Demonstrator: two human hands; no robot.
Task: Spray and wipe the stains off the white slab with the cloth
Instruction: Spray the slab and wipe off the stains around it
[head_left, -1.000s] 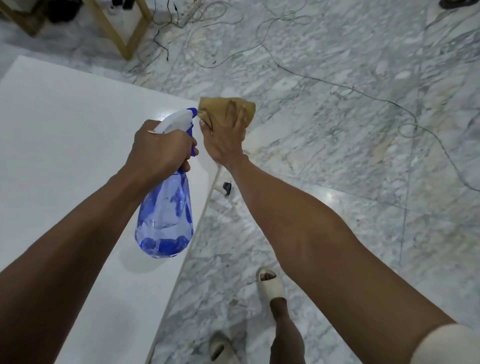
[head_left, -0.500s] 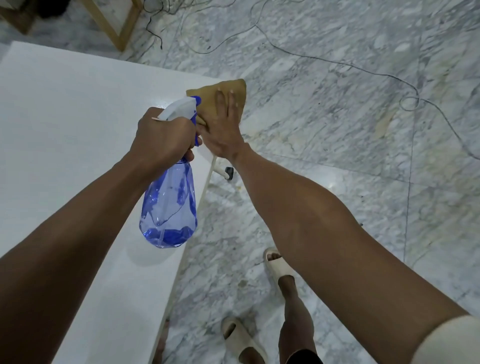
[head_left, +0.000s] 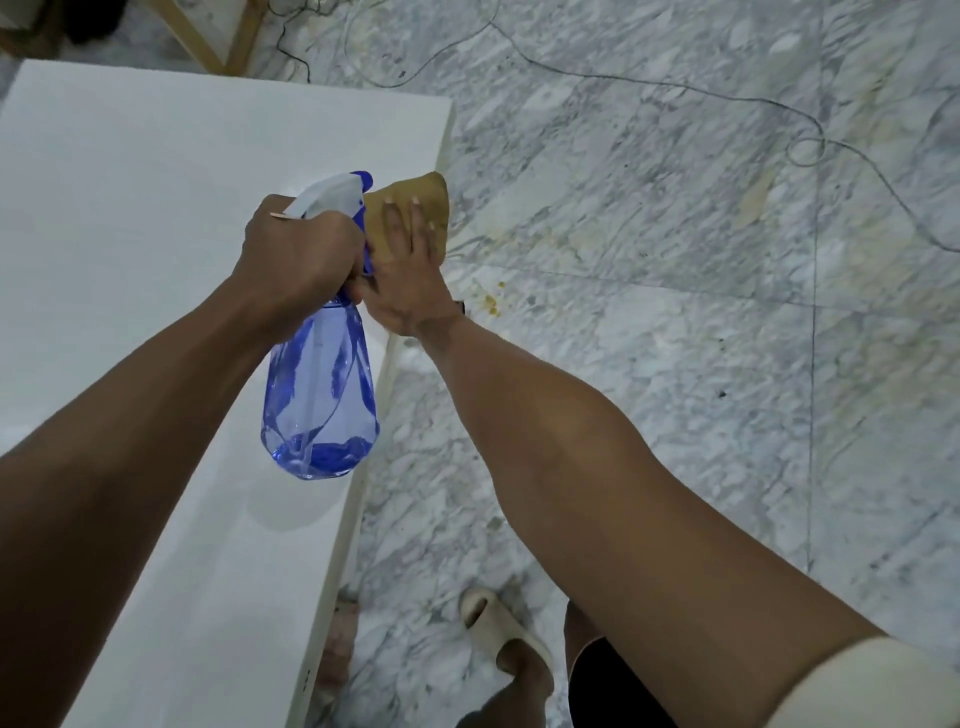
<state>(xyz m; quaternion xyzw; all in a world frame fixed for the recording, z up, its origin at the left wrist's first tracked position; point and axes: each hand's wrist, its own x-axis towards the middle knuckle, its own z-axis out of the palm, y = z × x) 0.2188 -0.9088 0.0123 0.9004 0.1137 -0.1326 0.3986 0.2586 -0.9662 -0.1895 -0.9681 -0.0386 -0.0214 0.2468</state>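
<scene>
Slab, white, fills left of view, no stains discernible. Spray bottle is gripped at the neck by left hand, kept raised over the slab, probably ready for spraying. Cloth is pressed flat at slab's right edge under right hand, fingers straight, for wiping.

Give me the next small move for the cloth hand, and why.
Probably slide the right hand with the cloth back along the white slab edge. It lies flat on the cloth at the slab's right edge, while the left hand grips the spray bottle above the slab.
</scene>
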